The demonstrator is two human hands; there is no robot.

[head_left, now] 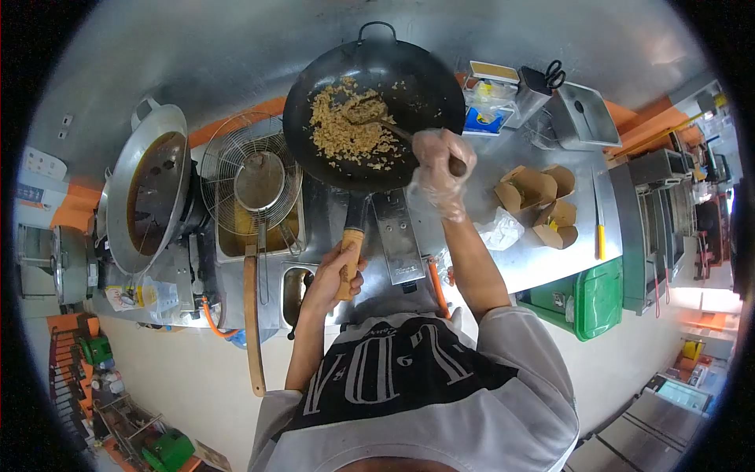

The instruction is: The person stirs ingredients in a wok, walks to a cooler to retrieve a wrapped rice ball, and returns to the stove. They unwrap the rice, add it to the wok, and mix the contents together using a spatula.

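A large black wok sits in front of me, with cooked, light brown minced food spread over its left and middle part. Wrapped round the wok's wooden handle is my bare left hand. In a clear plastic glove, my right hand grips the handle of a ladle above the wok's right rim. The ladle's bowl rests among the food and has some of it inside.
Left are a pan of dark liquid and a wire strainer over a fryer tray. Open cardboard boxes, a crumpled white bag and a yellow-handled knife lie right. Behind them stand scissors and a metal tray.
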